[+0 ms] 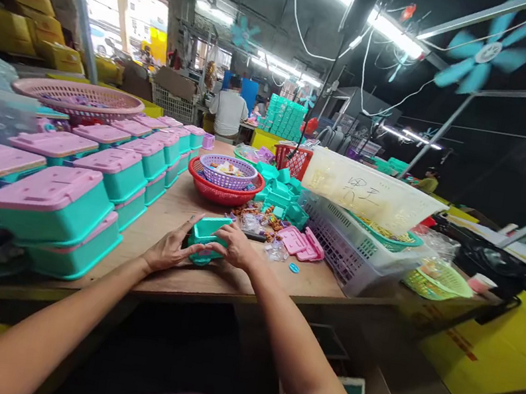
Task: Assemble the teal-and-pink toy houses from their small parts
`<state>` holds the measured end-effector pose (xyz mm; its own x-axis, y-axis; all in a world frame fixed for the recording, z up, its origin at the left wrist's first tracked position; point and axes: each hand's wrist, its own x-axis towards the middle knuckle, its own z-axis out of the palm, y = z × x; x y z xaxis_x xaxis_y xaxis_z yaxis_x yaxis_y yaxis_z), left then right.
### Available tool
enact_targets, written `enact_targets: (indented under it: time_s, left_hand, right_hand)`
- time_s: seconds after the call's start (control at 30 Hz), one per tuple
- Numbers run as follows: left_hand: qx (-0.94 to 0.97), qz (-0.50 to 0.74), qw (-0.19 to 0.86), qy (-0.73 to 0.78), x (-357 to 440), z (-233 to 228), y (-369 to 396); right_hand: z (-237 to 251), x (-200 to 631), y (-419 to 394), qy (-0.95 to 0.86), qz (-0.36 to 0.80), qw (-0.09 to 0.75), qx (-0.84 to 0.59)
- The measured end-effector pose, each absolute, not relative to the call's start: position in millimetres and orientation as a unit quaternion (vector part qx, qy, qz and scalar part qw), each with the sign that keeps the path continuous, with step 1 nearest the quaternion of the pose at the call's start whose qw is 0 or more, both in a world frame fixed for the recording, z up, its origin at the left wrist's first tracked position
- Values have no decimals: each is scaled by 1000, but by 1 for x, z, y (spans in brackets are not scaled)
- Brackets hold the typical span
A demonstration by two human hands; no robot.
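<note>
Near the front edge of the wooden table, a small teal plastic box [210,228] is tilted up between my two hands. My left hand [171,247] grips its left side, fingers curled round it. From the right, my right hand [236,246] closes over the box's other side, with fingertips on its near face. What lies inside the box is hidden from me. Just beyond the hands are small clear plastic bags [253,223] and loose brown and orange pieces. Pink lids [303,244] lie to the right, beside a small blue oval piece [294,268].
Stacked teal boxes with pink lids [50,188] fill the left side. A purple basket [226,177] sits in a red basket [215,194]. Behind lie more teal boxes [278,193]. A grey crate [358,260] and white bin [365,187] stand right. A person [228,110] sits farther back.
</note>
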<state>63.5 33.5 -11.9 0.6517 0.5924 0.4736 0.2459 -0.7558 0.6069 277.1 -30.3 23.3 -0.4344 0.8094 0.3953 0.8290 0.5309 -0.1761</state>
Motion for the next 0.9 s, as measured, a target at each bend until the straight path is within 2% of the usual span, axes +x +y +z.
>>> enact_targets:
  time_s: [0.4, 0.63, 0.7, 0.73, 0.8, 0.9]
  left_hand:
    - [888, 312, 261, 215, 57, -8, 28]
    - [897, 311, 264, 172, 56, 0, 13]
    - [896, 319, 250, 183, 61, -1, 14]
    - [893, 322, 246, 196, 63, -2, 15]
    - [882, 333, 243, 229, 66, -3, 16]
    - [861, 353, 245, 273, 65, -4, 17]
  right_hand:
    - [29, 266, -58, -830, -21, 219, -512]
    - [30, 260, -90, -760, 97, 377, -520]
    - [32, 278, -75, -727, 72, 400, -553]
    - [30, 289, -64, -705, 34, 395, -589]
    - [21, 314, -40, -665, -56, 317, -674]
    - [-1, 339, -14, -651, -48, 265, -710]
